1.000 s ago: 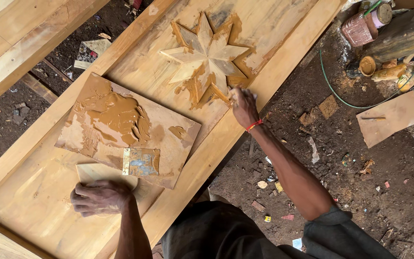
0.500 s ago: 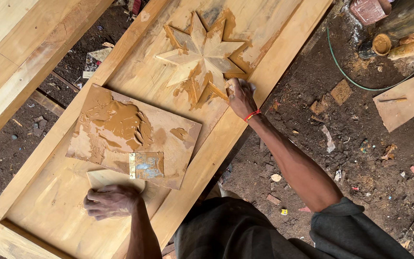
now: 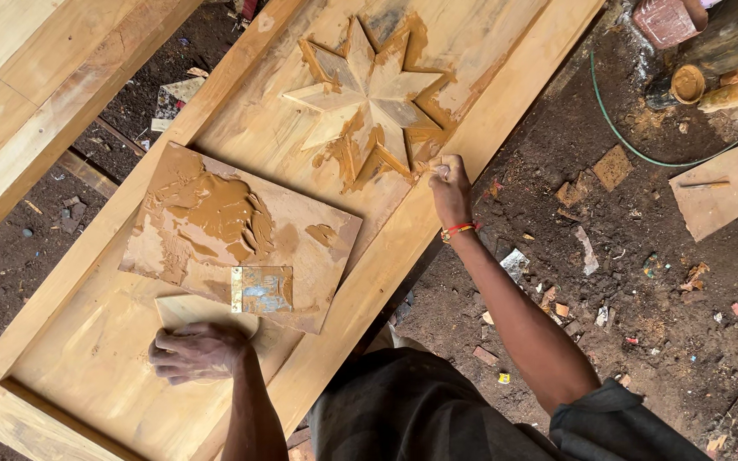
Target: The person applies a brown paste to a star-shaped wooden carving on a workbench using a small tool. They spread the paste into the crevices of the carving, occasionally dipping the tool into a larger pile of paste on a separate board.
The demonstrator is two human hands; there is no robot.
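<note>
Far left: a second pale timber frame (image 3: 36,85) runs diagonally, dirt floor (image 3: 10,256) between it and the main piece.

Main surface is a long wooden door panel (image 3: 87,358), lying diagonally from bottom left to top right.

Left hand (image 3: 198,352): flat, palm down, fingers spread and curled slightly, pressing on a small light wood piece (image 3: 194,309) that lies on the door panel. Grasping nothing, just bearing down.

Just above that hand: a flat board (image 3: 318,265) used as a palette, lying on the panel. Thick brown filler paste (image 3: 219,213) is heaped on its upper left part, with a smaller smear nearer its right edge. A small rectangular metal scraper blade (image 3: 260,290), paste-stained, lies on the board's lower edge, just beside the left hand but not touching it.

Centre right: carved eight-point star (image 3: 367,94) raised on the panel, brown paste packed around its lower and right points.

Right hand (image 3: 448,181): at the star's lower right edge, on the panel, fingers pinched together around something small and pale; too small to tell what. Red thread band (image 3: 459,229) on the wrist.

Right of the panel: dirt floor littered with scraps, a green hose (image 3: 625,145), a loose plywood sheet (image 3: 728,192), and paste-smeared containers (image 3: 685,81) at top right.
</note>
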